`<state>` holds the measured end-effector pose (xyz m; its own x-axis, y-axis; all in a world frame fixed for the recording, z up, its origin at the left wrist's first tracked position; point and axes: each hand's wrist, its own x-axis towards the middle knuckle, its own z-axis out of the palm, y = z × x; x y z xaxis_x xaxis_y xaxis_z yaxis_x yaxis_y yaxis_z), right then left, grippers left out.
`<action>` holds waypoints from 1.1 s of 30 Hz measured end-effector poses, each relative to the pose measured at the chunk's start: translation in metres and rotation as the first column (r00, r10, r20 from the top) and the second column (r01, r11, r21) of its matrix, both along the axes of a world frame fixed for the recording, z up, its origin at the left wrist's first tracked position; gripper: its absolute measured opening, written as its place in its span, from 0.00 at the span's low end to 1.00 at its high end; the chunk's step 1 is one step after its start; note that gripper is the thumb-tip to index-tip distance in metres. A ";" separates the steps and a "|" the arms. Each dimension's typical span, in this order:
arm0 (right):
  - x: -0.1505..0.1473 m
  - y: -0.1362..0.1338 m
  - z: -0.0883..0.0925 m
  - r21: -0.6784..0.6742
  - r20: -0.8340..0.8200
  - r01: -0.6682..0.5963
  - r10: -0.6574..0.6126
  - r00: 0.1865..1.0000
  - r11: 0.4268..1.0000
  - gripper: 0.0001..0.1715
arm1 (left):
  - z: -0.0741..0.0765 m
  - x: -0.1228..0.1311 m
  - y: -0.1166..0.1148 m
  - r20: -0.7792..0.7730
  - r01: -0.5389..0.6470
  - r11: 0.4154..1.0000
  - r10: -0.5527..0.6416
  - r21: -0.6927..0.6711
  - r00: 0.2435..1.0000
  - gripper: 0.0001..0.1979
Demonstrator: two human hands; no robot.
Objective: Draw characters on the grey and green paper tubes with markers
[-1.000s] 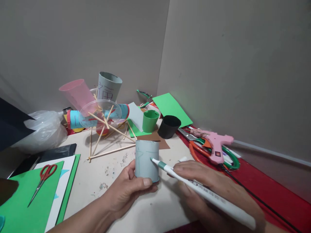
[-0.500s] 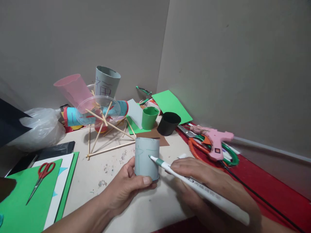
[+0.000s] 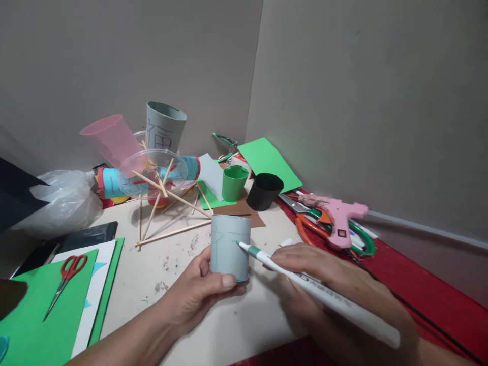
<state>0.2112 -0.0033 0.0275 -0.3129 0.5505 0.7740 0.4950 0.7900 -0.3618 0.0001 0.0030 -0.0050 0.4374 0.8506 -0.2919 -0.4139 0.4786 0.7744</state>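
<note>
My left hand (image 3: 202,290) grips the lower part of a light grey-blue paper cup (image 3: 230,254), its thumb across the front near the base. Thin green lines are drawn on the cup's side. In my right hand (image 3: 324,284) is a white marker (image 3: 305,284) with a green band, its tip touching the right part of the cup's face. Behind the cup stands a wheel frame of wooden sticks (image 3: 168,195) with a clear plastic disc. A pink cup (image 3: 110,140), a grey cup (image 3: 164,127) with a purple written character, and blue cups (image 3: 114,182) are fixed around it.
A green cup (image 3: 234,184) and a black cup (image 3: 265,192) stand behind on the table. To the right lie a pink glue gun (image 3: 341,218) and large scissors (image 3: 316,226). Red-handled scissors (image 3: 68,274) rest on green sheets (image 3: 34,310) at left, near a plastic bag (image 3: 63,203).
The marker tip has moved slightly right across the cup's face, leaving a short green stroke. My left hand keeps its grip on the cup.
</note>
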 end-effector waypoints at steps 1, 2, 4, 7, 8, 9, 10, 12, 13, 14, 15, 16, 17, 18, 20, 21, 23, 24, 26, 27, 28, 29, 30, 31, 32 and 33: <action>0.000 0.000 0.000 -0.003 -0.004 0.012 -0.012 1.000 1.000 0.18 | 0.000 0.000 0.000 0.000 0.002 1.000 -0.002 -0.007 1.000 0.33; 0.000 0.000 0.000 -0.004 -0.008 0.024 -0.024 1.000 1.000 0.17 | 0.001 0.000 0.000 0.002 0.005 1.000 -0.005 -0.013 1.000 0.32; 0.001 0.000 0.000 -0.007 -0.011 0.044 -0.044 0.999 0.999 0.16 | 0.001 -0.001 0.000 0.011 0.008 1.000 -0.007 -0.014 1.000 0.32; 0.001 0.001 0.002 -0.003 -0.016 0.053 -0.053 0.998 0.999 0.13 | 0.001 -0.002 0.000 0.021 0.007 1.000 -0.006 -0.012 1.000 0.32; 0.001 0.001 0.002 -0.005 -0.017 0.061 -0.061 0.998 0.998 0.12 | 0.001 -0.002 0.000 0.022 0.006 1.000 -0.006 -0.014 1.000 0.32; 0.000 0.001 0.002 -0.006 -0.016 0.066 -0.066 0.998 0.998 0.12 | 0.001 -0.002 0.000 0.020 0.008 1.000 -0.008 -0.017 1.000 0.32; 0.000 0.002 0.002 -0.006 -0.015 0.072 -0.072 0.997 0.997 0.12 | 0.001 -0.002 0.000 0.017 0.010 1.000 -0.010 -0.021 1.000 0.32; -0.001 0.002 0.001 -0.006 -0.006 0.081 -0.081 0.997 0.997 0.11 | 0.000 -0.003 -0.001 0.010 0.015 1.000 -0.014 -0.026 1.000 0.32; -0.001 0.002 0.001 -0.006 -0.005 0.086 -0.086 0.996 0.996 0.11 | 0.000 -0.003 -0.001 0.008 0.016 0.999 -0.016 -0.027 1.000 0.32; -0.001 0.002 0.001 -0.009 -0.004 0.091 -0.091 0.996 0.996 0.11 | 0.000 -0.003 -0.001 0.009 0.018 0.999 -0.017 -0.029 1.000 0.32; -0.001 0.002 0.001 -0.015 -0.004 0.093 -0.093 0.996 0.996 0.10 | 0.000 -0.003 -0.001 0.012 0.017 0.999 -0.017 -0.030 1.000 0.32; -0.001 0.002 0.001 -0.021 -0.005 0.093 -0.093 0.996 0.995 0.10 | -0.001 -0.004 -0.001 0.018 0.017 0.999 -0.017 -0.032 1.000 0.32; -0.001 0.002 0.001 -0.024 -0.005 0.090 -0.090 0.996 0.996 0.10 | -0.001 -0.004 0.000 0.023 0.018 0.999 -0.018 -0.035 1.000 0.32; -0.001 0.002 0.001 -0.026 -0.005 0.088 -0.088 0.996 0.996 0.10 | -0.001 -0.004 0.000 0.027 0.020 0.999 -0.019 -0.038 0.999 0.32; 0.000 0.002 0.000 -0.027 -0.002 0.089 -0.089 0.996 0.996 0.10 | -0.002 -0.005 0.000 0.030 0.024 0.999 -0.023 -0.043 0.999 0.32; 0.000 0.002 -0.001 -0.029 -0.002 0.093 -0.093 0.996 0.995 0.11 | -0.002 -0.005 0.001 0.029 0.025 0.999 -0.024 -0.044 0.999 0.32; 0.000 0.003 -0.002 -0.038 0.003 0.098 -0.098 0.995 0.994 0.11 | -0.001 -0.005 0.001 0.026 0.028 0.998 -0.027 -0.048 0.999 0.32; -0.001 0.003 -0.002 -0.041 0.003 0.099 -0.099 0.995 0.994 0.11 | -0.001 -0.005 0.001 0.026 0.027 0.998 -0.025 -0.049 0.999 0.32; -0.001 0.004 -0.003 -0.043 -0.002 0.105 -0.105 0.994 0.994 0.11 | -0.001 -0.005 0.001 0.027 0.022 0.998 -0.021 -0.053 0.999 0.32; 0.000 0.004 -0.002 -0.046 -0.004 0.113 -0.113 0.994 0.993 0.11 | -0.001 -0.005 0.001 0.026 0.018 0.998 -0.017 -0.054 1.000 0.32; 0.000 0.003 -0.002 -0.047 -0.008 0.122 -0.123 0.992 0.991 0.10 | -0.001 -0.005 0.001 0.025 0.015 0.998 -0.014 -0.055 1.000 0.32; 0.002 0.003 -0.001 -0.046 -0.010 0.128 -0.129 0.992 0.991 0.10 | -0.001 -0.005 0.001 0.023 0.013 0.998 -0.012 -0.056 1.000 0.32; 0.003 0.001 0.001 -0.040 -0.006 0.124 -0.124 0.992 0.991 0.10 | -0.001 -0.005 0.001 0.022 0.013 0.998 -0.012 -0.056 1.000 0.32; 0.005 0.000 0.002 -0.029 -0.001 0.112 -0.112 0.994 0.993 0.10 | -0.002 -0.005 0.001 0.023 0.014 0.998 -0.013 -0.055 1.000 0.31; 0.007 -0.002 0.003 -0.017 0.005 0.091 -0.091 0.996 0.996 0.10 | -0.002 -0.005 0.000 0.026 0.012 0.999 -0.010 -0.051 1.000 0.31; 0.009 -0.003 0.004 -0.011 0.010 0.070 -0.070 0.998 0.998 0.11 | -0.002 -0.005 0.000 0.029 0.006 0.999 -0.005 -0.045 1.000 0.30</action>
<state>0.2200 -0.0065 0.0317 -0.2811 0.5801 0.7645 0.5522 0.7493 -0.3656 -0.0046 0.0029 -0.0071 0.4510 0.8343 -0.3173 -0.4327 0.5153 0.7398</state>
